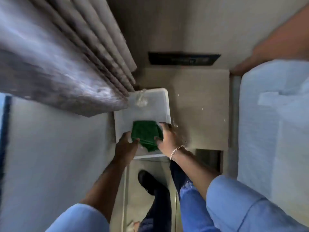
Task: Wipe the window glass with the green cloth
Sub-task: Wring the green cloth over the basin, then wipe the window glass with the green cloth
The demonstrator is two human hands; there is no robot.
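Observation:
A green cloth (145,133), folded, hangs over a white rectangular tub (165,104) that stands on the floor. My left hand (126,142) grips the cloth's left edge and my right hand (167,138), with a chain bracelet at the wrist, grips its right edge. Water shows inside the tub, with a splash near its far end. The window glass (3,131) shows only as a blue strip at the far left edge.
Grey curtains (66,56) hang at the upper left, down to the tub's far corner. A bed with white bedding (274,123) fills the right side. A dark floor vent (184,59) lies beyond the tub. My legs and a black shoe (147,180) stand below the tub.

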